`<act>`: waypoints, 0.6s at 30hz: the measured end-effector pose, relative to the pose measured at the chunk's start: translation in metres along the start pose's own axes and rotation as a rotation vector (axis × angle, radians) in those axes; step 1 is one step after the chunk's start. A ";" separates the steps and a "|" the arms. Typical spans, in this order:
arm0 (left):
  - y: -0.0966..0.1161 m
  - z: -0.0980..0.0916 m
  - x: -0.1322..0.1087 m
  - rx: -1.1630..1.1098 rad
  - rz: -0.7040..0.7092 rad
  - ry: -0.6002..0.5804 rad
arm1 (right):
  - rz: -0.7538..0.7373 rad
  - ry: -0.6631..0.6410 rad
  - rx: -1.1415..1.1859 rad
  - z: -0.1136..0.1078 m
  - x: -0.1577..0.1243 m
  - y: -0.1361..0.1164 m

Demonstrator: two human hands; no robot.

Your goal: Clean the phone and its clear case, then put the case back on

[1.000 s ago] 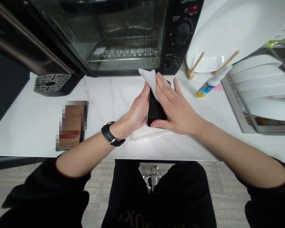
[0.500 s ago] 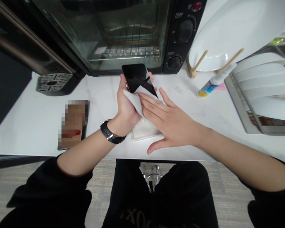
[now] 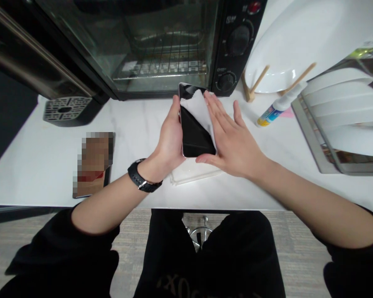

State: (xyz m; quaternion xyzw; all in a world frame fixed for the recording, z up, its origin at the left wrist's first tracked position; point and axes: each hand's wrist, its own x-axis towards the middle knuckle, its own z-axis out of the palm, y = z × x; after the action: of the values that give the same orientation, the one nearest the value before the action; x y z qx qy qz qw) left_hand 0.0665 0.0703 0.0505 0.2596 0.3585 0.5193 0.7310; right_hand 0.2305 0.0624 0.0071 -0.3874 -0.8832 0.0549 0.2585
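Note:
My left hand (image 3: 170,134) is wrapped around the left side of a black-screened smartphone (image 3: 195,136), its thumb along the edge and its other fingers hidden underneath. A pale grey cleaning cloth (image 3: 201,108) with a zigzag edge lies slanted over the phone's upper right part. Against the right edge, my right hand (image 3: 233,136) presses the cloth to the phone, fingers nearly straight and thumb by the bottom corner. Below the phone, a clear phone case (image 3: 192,171) rests on the white counter, partly covered.
A toaster oven (image 3: 161,54) stands behind my hands. A second phone (image 3: 95,165), its screen blurred out, lies on the left. A spray bottle (image 3: 272,114), a large white plate (image 3: 286,54) on a wooden stand and a dish rack (image 3: 313,140) are at right.
The phone has turned more upright and shifted right and nearer to me. My right hand and the cloth have gone from its lower part up to the upper right edge.

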 end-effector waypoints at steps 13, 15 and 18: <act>-0.021 0.007 -0.005 -0.072 -0.068 0.055 | -0.088 -0.074 0.045 -0.006 0.000 -0.016; -0.015 0.004 -0.006 -0.082 -0.113 0.069 | -0.138 -0.085 0.045 -0.005 -0.001 -0.023; -0.005 -0.002 -0.006 -0.076 -0.118 0.073 | -0.262 -0.071 0.050 -0.003 -0.002 -0.028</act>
State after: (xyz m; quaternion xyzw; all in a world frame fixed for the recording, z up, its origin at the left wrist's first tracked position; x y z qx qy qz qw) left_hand 0.0661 0.0636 0.0472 0.1911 0.3798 0.4979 0.7559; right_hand 0.2145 0.0409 0.0168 -0.2599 -0.9333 0.0563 0.2413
